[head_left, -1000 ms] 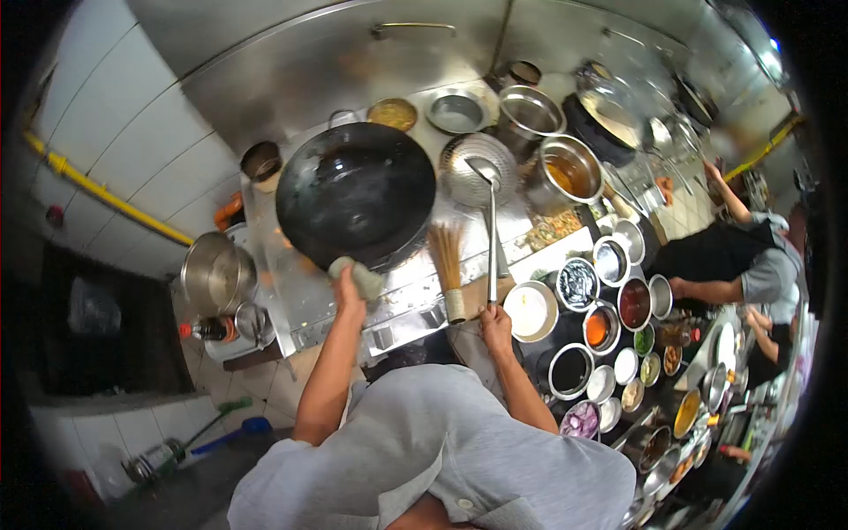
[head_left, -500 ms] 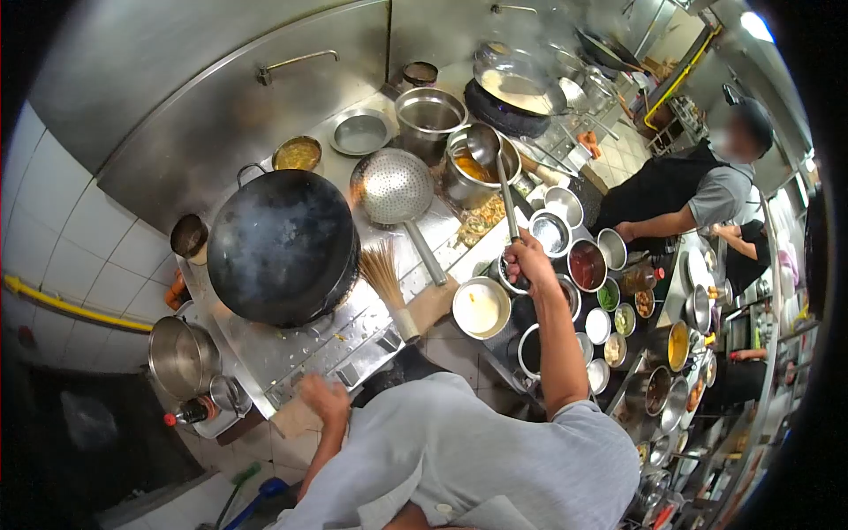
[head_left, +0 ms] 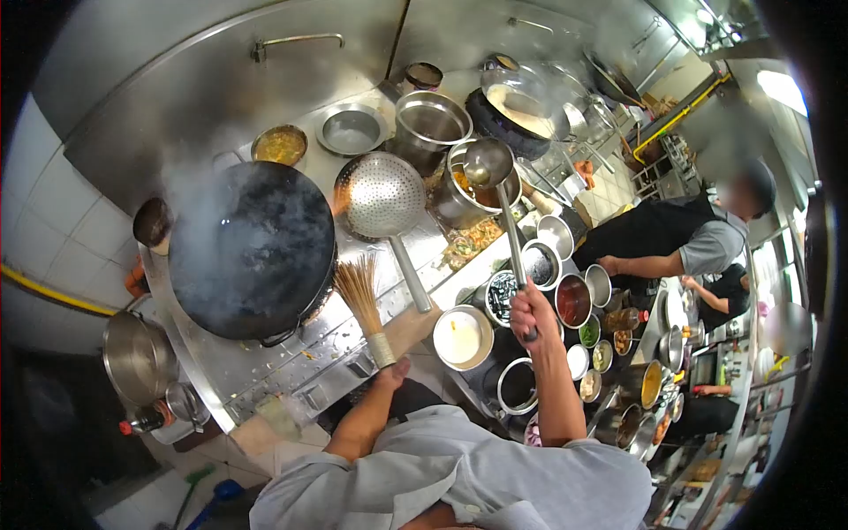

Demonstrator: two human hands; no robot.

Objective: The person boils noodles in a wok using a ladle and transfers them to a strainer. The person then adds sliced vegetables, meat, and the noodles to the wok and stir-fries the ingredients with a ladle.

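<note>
My right hand point(head_left: 535, 314) grips a long-handled ladle point(head_left: 510, 221) near the lower end of its handle. The ladle's bowl sits over a steel pot point(head_left: 453, 205) with orange-brown liquid in it. My left hand point(head_left: 394, 373) is closed at the handle end of a bamboo wok brush point(head_left: 359, 299); its fingers are partly hidden. The brush's bristles lie beside a large black wok point(head_left: 252, 256), which gives off smoke. A perforated strainer point(head_left: 382, 193) rests on the steel stove top, right of the wok, its handle pointing toward me.
Several seasoning bowls surround a white-filled bowl point(head_left: 463, 337) at right. Behind the wok are a shallow steel bowl point(head_left: 352, 130) and a tap point(head_left: 296, 41). A co-worker point(head_left: 676, 231) stands at the right, and another wok point(head_left: 521, 102) steams farther back. A steel pot point(head_left: 140, 352) stands at lower left.
My left hand has moved right and up to the brush handle from the stove's front edge. My right hand still holds the ladle over the pot. The view has shifted, and the wok smokes more.
</note>
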